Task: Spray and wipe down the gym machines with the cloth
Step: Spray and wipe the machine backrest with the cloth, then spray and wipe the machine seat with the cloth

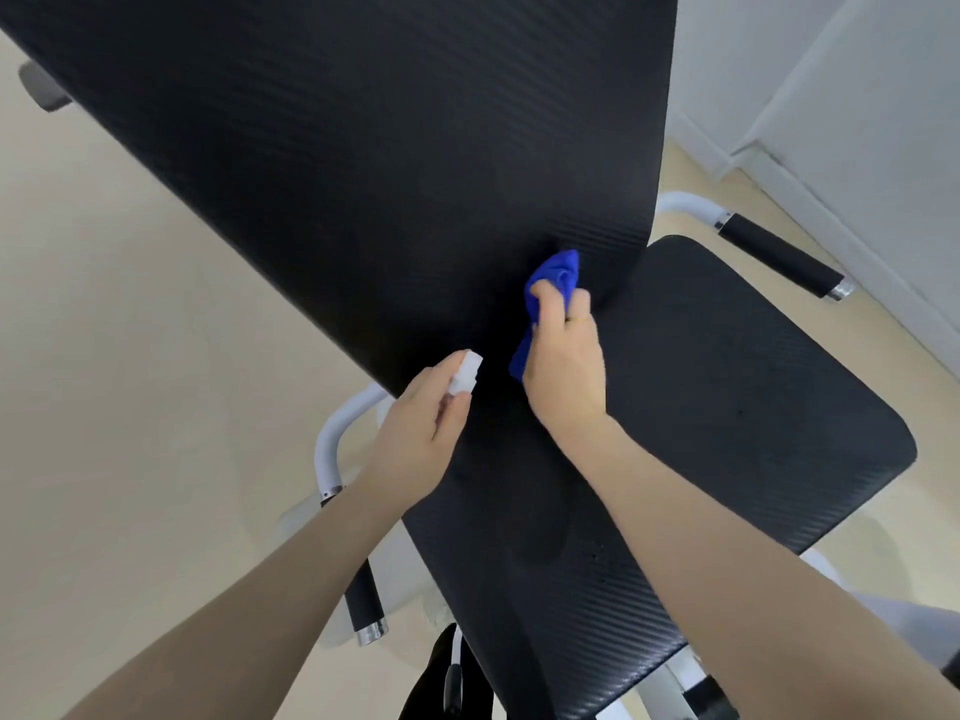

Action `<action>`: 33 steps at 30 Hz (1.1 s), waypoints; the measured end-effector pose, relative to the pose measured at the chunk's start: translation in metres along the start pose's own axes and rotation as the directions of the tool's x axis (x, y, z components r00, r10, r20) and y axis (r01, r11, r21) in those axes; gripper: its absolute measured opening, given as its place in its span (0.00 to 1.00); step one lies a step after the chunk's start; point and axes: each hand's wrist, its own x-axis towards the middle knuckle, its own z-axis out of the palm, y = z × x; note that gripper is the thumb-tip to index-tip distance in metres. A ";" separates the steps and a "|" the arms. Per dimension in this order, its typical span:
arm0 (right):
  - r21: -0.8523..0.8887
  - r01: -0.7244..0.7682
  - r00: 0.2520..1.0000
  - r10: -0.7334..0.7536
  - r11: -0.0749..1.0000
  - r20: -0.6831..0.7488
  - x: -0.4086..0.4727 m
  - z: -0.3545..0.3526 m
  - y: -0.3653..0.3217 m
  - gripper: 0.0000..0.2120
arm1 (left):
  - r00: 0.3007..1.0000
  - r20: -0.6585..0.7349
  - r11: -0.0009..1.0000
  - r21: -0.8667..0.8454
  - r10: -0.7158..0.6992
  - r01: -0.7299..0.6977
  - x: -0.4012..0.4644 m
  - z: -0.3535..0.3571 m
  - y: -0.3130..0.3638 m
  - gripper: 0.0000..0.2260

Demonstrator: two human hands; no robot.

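Blue microfibre cloth [553,283], bunched, gripped by right hand [563,356] against black textured padded backrest [363,148]. Left hand [421,433] grips small white spray bottle [465,373] beside it.

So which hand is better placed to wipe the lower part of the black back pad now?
The right hand: it already grips the blue cloth against the back pad. The left hand holds only the white spray bottle.
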 end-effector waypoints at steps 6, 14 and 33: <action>-0.018 -0.036 0.999 0.037 0.999 0.029 0.031 -0.032 0.024 0.21 | 0.999 0.028 0.998 -0.052 0.042 -0.040 0.012 0.008 0.006 0.19; -0.080 0.186 0.982 -0.181 0.979 0.060 -0.005 -0.004 -0.001 0.24 | 0.992 -0.004 0.988 -0.095 0.125 -0.125 0.023 0.012 0.010 0.24; -0.067 -0.256 0.872 0.261 0.964 0.414 -0.019 -0.110 0.094 0.17 | 0.949 0.212 0.876 0.379 0.233 -0.299 0.030 0.032 0.072 0.14</action>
